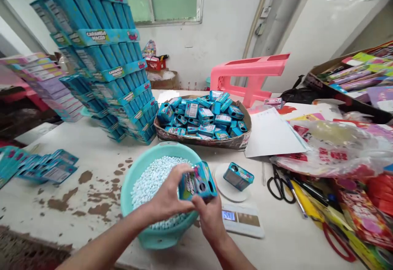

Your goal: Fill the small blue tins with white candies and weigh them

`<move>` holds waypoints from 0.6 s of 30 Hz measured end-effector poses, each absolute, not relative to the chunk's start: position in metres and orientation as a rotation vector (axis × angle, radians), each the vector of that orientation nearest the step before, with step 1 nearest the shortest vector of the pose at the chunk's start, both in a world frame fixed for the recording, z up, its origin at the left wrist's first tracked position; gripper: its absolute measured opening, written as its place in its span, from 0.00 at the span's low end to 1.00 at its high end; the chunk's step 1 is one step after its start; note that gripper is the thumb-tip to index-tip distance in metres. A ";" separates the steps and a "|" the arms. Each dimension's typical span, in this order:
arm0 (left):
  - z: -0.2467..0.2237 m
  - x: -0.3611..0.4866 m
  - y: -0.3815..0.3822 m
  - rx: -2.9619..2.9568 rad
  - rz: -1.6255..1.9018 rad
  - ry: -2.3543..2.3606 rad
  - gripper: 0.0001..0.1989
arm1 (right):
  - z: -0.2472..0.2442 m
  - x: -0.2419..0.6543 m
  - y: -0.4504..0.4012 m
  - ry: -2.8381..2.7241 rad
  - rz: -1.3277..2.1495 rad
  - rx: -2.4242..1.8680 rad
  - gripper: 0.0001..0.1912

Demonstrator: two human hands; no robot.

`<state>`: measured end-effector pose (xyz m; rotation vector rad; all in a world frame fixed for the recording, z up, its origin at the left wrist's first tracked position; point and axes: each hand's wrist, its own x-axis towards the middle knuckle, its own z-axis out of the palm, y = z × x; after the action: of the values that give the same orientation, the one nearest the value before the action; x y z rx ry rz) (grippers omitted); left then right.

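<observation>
Between my two hands is a small blue candy box [198, 182], tilted, with openings in its near end. My left hand [168, 192] grips its left side, thumb below and fingers above. My right hand [208, 214] wraps round its right and lower side, thumb on the near edge. Below them stands a turquoise basin [129, 188] holding many small pale candies [153, 175]. Right of my hands, another blue box [238, 176] rests on the round plate of a white kitchen scale [251, 223] with a lit display.
A carton [208, 142] full of blue boxes stands behind the basin. Tall stacks of blue display trays [104, 36] rise at left. Black scissors [281, 184], red-handled scissors [337, 241], pens and plastic bags [331, 147] crowd the right. A pink stool [248, 69] lies behind.
</observation>
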<state>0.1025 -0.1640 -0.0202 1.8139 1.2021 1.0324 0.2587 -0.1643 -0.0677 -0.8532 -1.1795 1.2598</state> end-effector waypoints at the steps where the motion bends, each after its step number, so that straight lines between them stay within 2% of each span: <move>1: -0.027 0.103 -0.172 1.860 1.025 1.231 0.36 | -0.070 0.257 -0.166 -1.100 1.295 -0.901 0.31; 3: -0.040 0.088 -0.175 1.858 0.991 1.366 0.35 | -0.073 0.259 -0.166 -0.926 1.365 -0.945 0.25; 5: -0.054 0.059 -0.165 1.798 0.875 1.665 0.31 | -0.071 0.270 -0.161 -0.727 1.468 -0.897 0.25; 8: -0.076 0.020 -0.146 1.779 0.368 2.045 0.31 | -0.058 0.301 -0.154 -0.484 1.568 -0.806 0.25; 11: -0.097 0.018 -0.142 1.765 0.030 2.054 0.37 | -0.044 0.339 -0.160 -0.416 1.595 -0.703 0.26; 15: -0.112 0.051 -0.154 1.644 0.079 1.917 0.45 | -0.043 0.373 -0.185 -0.332 1.629 -0.662 0.34; 18: -0.114 0.072 -0.158 1.577 0.211 1.871 0.43 | -0.056 0.378 -0.203 -0.250 1.691 -0.664 0.33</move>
<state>0.0716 -0.1582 -0.1137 1.5773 1.8705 0.2106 0.3779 -0.2030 -0.0560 -0.6639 -0.2498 1.6913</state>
